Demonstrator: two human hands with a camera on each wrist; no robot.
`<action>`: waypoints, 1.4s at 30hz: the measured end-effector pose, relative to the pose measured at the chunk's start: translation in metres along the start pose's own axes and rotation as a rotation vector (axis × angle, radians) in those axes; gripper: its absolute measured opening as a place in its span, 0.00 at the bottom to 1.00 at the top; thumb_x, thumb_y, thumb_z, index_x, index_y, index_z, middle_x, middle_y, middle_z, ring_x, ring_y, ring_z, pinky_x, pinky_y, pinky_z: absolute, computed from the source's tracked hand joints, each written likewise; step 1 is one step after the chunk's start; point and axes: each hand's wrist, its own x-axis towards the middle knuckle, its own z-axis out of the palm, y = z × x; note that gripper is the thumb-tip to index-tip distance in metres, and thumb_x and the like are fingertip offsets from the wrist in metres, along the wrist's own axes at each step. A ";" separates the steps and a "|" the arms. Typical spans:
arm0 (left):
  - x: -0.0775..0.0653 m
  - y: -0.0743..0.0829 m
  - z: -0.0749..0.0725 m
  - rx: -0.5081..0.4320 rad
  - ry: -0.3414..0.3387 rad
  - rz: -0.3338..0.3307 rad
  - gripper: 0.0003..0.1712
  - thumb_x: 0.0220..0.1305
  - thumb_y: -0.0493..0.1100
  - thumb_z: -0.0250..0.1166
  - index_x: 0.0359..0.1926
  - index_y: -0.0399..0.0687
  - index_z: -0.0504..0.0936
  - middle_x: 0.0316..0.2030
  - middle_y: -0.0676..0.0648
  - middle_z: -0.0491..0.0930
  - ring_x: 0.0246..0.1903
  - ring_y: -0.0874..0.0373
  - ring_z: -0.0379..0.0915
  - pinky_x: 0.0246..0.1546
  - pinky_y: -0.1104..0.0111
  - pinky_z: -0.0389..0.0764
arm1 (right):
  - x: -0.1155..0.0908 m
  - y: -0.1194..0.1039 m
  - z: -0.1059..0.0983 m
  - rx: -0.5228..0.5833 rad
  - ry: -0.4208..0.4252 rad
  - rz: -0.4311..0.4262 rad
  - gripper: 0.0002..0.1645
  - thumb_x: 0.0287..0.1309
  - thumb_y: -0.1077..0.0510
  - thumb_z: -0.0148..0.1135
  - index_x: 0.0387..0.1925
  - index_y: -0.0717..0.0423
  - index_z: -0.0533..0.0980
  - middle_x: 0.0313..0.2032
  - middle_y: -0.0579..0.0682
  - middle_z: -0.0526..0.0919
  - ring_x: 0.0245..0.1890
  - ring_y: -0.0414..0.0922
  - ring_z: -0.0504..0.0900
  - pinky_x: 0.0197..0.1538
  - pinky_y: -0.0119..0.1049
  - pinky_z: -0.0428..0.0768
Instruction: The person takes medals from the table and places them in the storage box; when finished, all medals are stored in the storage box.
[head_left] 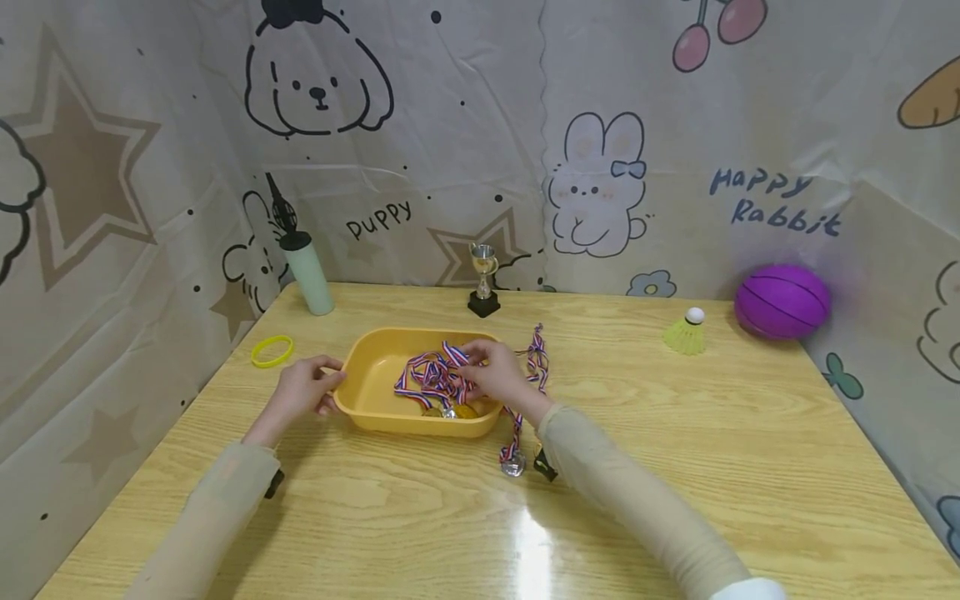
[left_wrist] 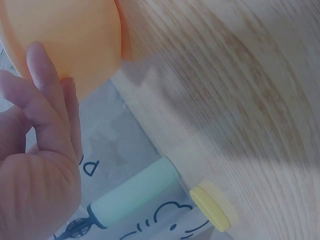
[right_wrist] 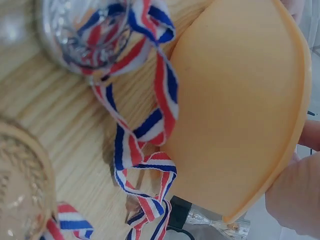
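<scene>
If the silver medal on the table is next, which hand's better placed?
Right, likely. The right hand is at the right end of the yellow basin, nearer that silver medal, though it pinches a striped ribbon it might have to drop. The left hand touches the basin's left rim, farther away.

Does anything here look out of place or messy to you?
Yes, a little: a silver medal and a gold medal lie on the table outside the yellow basin, though other medals are inside it. The striped ribbons look jumbled. Nothing seems spilled or damaged.
</scene>
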 end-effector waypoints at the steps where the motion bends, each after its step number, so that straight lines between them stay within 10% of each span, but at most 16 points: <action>1: 0.000 0.000 0.000 0.002 -0.005 0.008 0.20 0.71 0.41 0.55 0.55 0.28 0.72 0.26 0.41 0.80 0.19 0.55 0.80 0.18 0.70 0.80 | 0.000 0.000 0.000 -0.011 0.001 -0.002 0.17 0.59 0.70 0.61 0.51 0.65 0.75 0.36 0.56 0.77 0.23 0.44 0.81 0.32 0.44 0.86; 23: -0.002 0.002 -0.001 0.006 0.003 0.004 0.19 0.71 0.41 0.56 0.54 0.29 0.73 0.23 0.44 0.79 0.18 0.55 0.79 0.17 0.72 0.78 | -0.002 -0.003 0.002 -0.275 -0.040 -0.044 0.17 0.57 0.69 0.63 0.50 0.66 0.77 0.39 0.60 0.81 0.29 0.56 0.85 0.30 0.39 0.85; 42: -0.002 0.003 0.000 0.006 0.010 -0.008 0.20 0.71 0.41 0.56 0.55 0.29 0.72 0.25 0.43 0.79 0.18 0.55 0.79 0.17 0.72 0.79 | -0.002 0.000 0.002 -0.220 -0.036 -0.026 0.22 0.54 0.69 0.64 0.53 0.68 0.75 0.43 0.62 0.82 0.38 0.50 0.83 0.33 0.32 0.85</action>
